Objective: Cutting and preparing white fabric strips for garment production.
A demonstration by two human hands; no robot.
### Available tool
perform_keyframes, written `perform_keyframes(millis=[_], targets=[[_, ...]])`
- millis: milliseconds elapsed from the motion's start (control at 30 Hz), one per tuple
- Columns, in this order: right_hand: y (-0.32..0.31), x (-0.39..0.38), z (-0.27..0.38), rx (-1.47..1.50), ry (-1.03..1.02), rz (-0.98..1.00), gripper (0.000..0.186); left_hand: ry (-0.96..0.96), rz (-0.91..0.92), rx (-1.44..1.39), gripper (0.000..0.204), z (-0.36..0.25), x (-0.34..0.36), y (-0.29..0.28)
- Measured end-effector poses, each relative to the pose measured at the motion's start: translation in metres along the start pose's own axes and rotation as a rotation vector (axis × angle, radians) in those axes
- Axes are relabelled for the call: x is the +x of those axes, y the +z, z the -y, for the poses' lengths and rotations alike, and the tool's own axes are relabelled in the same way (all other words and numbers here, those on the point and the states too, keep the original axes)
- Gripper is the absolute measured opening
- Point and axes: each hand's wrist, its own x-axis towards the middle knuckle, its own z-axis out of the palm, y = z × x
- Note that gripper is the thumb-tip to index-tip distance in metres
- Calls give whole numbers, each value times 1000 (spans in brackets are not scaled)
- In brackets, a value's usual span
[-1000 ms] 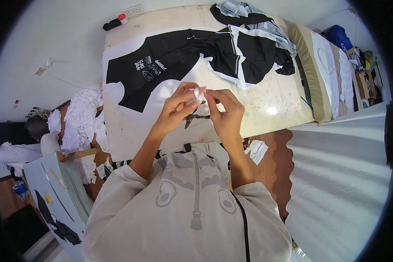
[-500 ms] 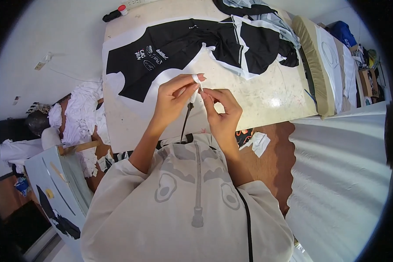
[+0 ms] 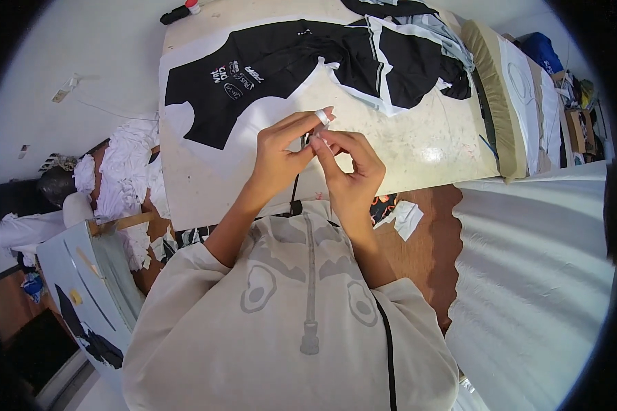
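A narrow white strip (image 3: 321, 116) is looped round the index finger of my left hand (image 3: 278, 154), close to the fingertip. My left thumb bends in toward the strip. My right hand (image 3: 358, 164) pinches the strip's other part between thumb and index finger, so the two hands nearly touch above the table's near edge. Below them, a thin dark rod-like piece (image 3: 295, 188) points down toward my waist; its upper end is hidden by the fingers. Beyond the hands lies a black garment panel (image 3: 216, 103) with white print, joined to more crumpled black fabric with white edging.
The pale table (image 3: 432, 144) bears grey and black cloth (image 3: 418, 24) at its far right. A beige padded roll (image 3: 490, 96) lines its right side. White fabric (image 3: 127, 164) is heaped at the left, and a white curtain (image 3: 528, 274) hangs at the right.
My hands have shifted slightly right and drawn closer together. The strip's loop sits higher on the left index finger, and less of the dark rod shows.
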Motion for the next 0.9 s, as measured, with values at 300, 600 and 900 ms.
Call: perform_keyframes(millis=[300,600,900], targets=[[-5,11,-1,-18,-20,-89,16,56,-63,21,58,0,-1,8],[-10,26,-9,-109,-106,16,13,54,-114,60,37,-2,3,13],[-17,30,-13,163,117,160,7,-51,-55,-147,29,4,0,10]])
